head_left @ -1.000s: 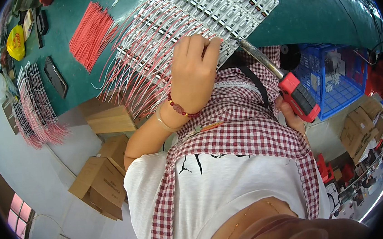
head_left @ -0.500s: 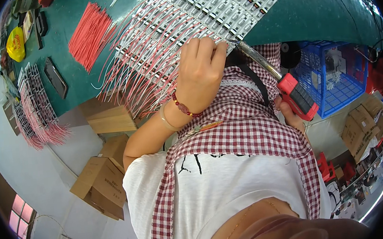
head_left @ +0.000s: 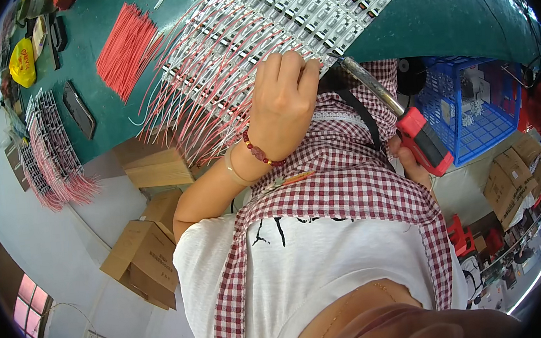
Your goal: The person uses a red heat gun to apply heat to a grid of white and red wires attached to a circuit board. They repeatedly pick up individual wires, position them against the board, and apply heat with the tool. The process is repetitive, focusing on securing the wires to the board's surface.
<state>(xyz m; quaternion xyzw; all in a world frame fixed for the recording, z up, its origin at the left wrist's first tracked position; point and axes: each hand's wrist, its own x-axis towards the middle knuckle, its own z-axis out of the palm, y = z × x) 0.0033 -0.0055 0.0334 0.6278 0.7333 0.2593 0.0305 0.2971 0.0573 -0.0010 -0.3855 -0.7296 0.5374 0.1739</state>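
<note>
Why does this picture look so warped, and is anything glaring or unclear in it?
In the head view, the green table has a curving front edge and the corners go black, from the fisheye lens; the strip light at lower right glares white; the left hand looks fairly sharp; the thin wires crowd together, hard to tell apart.

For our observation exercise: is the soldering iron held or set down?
Held: the right hand grips the soldering iron by its red-and-black handle, metal shaft slanting toward the boards.
</note>
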